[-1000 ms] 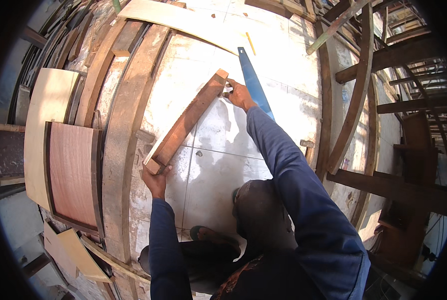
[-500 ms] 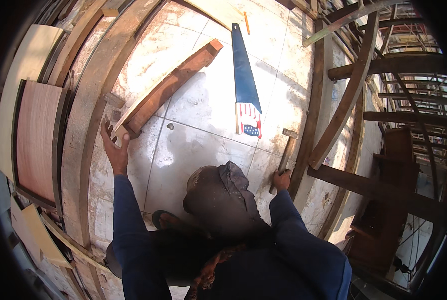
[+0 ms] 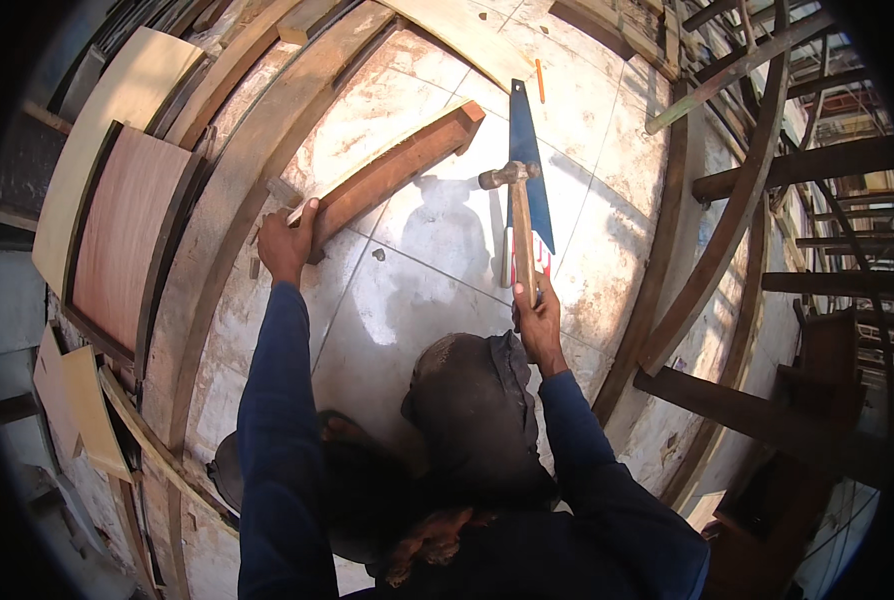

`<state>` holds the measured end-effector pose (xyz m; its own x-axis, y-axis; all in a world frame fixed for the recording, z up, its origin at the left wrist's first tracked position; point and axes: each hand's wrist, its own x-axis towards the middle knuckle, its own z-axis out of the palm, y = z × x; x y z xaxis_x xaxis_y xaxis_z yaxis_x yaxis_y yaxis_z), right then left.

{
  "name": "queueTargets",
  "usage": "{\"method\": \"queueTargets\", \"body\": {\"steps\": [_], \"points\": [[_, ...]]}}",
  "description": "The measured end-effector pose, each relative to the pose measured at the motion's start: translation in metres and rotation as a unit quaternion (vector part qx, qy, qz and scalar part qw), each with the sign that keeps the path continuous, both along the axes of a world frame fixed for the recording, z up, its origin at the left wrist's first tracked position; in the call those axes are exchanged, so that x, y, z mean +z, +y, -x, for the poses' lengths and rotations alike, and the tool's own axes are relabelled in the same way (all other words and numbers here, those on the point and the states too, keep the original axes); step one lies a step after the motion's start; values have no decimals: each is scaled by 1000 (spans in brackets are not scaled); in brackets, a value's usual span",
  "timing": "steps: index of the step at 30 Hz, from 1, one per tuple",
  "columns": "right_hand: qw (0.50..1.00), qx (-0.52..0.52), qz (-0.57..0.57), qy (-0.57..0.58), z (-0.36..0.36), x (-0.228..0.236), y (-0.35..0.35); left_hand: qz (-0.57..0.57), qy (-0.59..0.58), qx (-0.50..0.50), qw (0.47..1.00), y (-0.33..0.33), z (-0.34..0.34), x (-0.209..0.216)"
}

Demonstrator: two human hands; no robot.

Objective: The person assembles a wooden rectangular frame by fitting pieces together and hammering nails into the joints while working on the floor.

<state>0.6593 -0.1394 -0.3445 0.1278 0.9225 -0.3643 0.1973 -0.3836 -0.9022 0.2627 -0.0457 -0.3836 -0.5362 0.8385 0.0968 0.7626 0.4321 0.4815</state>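
My left hand [image 3: 286,244] is closed around the near end of a reddish-brown length of wood [image 3: 397,170], which lies slantwise on the tiles with a paler top edge. A small wood block [image 3: 286,193] sits beside that end. In my right hand [image 3: 540,328] is a hammer [image 3: 524,225], gripped low on its wooden handle, the metal head pointing away from me. It is raised over a handsaw [image 3: 533,150] with a blue blade. The hammer and hand hide much of the saw's red and white handle.
An orange pencil [image 3: 540,82] lies beyond the saw. Long beams [image 3: 222,200] and flat boards [image 3: 127,245] line the left side. To the right stand wooden frame pieces [image 3: 727,230] and a dark crossbar [image 3: 757,415]. My knee [image 3: 472,400] rises near the middle.
My right hand has lifted the hammer from the floor at right and brought it inward over the saw. The left hand, open before, has closed on the wood's near end. The view has shifted.
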Motion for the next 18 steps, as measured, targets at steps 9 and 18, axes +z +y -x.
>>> {"method": "queueTargets", "body": {"steps": [9,18], "points": [[918,-18,-317,-240,57,46,105,-98,-34,-30,994,0,-5,-3],[920,65,-227,-311,13,40,89,-99,-18,-20,995,-2,-7,-5]]}}
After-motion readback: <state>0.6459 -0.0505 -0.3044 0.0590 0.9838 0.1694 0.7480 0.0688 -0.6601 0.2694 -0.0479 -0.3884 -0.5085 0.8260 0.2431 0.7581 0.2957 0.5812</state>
